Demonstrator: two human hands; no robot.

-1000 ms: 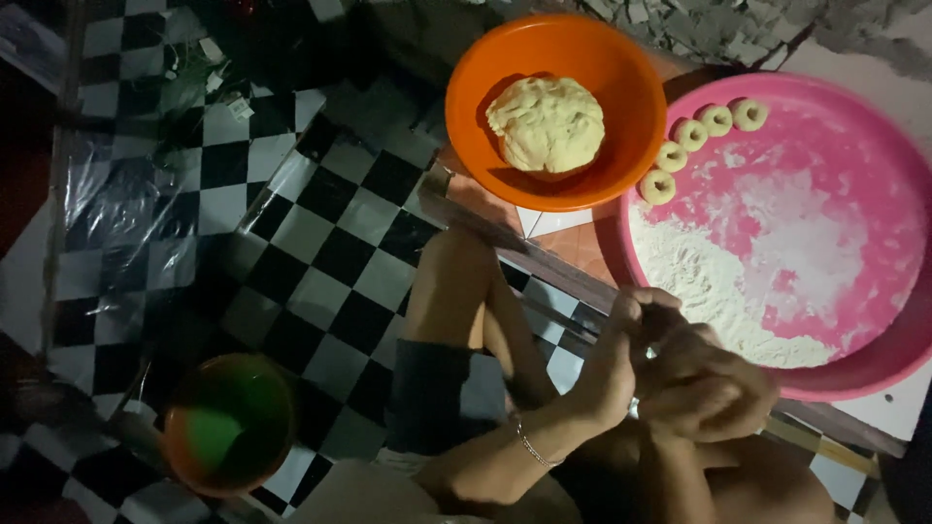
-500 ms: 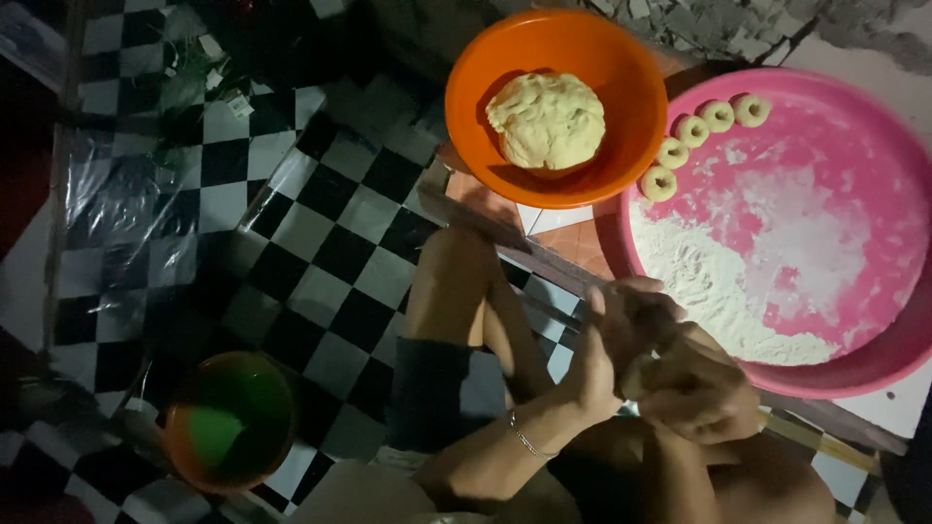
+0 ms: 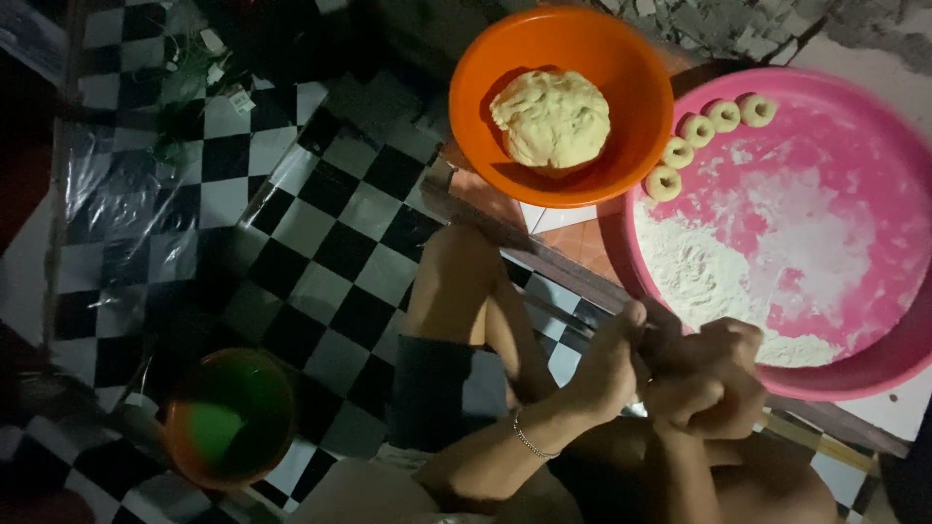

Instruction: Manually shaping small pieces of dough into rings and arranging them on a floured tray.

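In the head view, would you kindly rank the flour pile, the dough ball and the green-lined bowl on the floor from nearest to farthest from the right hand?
From the right hand:
1. Flour pile, in the pink tray just above the hand.
2. Dough ball, in the orange bowl, upper centre.
3. Green-lined bowl, far left on the checkered floor.

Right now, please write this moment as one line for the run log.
hands: left hand and right hand pressed together | near: pink tray with flour | orange bowl: dough ball

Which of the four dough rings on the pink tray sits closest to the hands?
The lowest dough ring, at the left end of the curved row beside the orange bowl. The other three run up and right along the pink tray rim, farther from the hands.
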